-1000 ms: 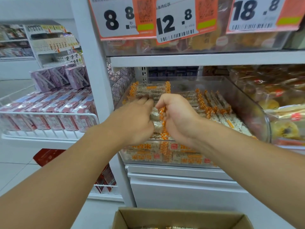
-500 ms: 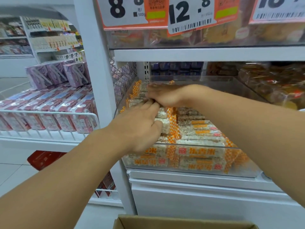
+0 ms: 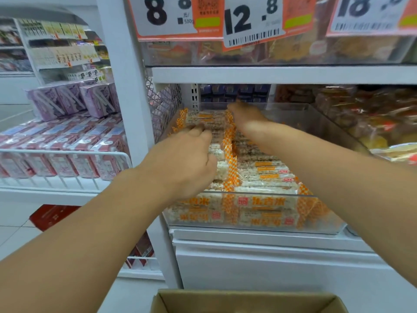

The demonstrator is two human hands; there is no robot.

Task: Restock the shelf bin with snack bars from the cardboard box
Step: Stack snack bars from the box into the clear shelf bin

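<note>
Orange-wrapped snack bars (image 3: pixel 259 172): right hand (image 3: pixel 246 116) now reaches farther back.

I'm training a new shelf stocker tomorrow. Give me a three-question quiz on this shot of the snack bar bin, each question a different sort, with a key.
1. True or false: both hands are inside the clear bin.
2. Multiple choice: where is the cardboard box? A) on the top shelf B) below the bin, at the bottom edge of the view C) inside the wire basket on the left
3. Fill in: the price tag most directly above the bin reads 12.__

Key:
1. True: the left hand and right hand both rest on the snack bars.
2. B
3. 8
</note>
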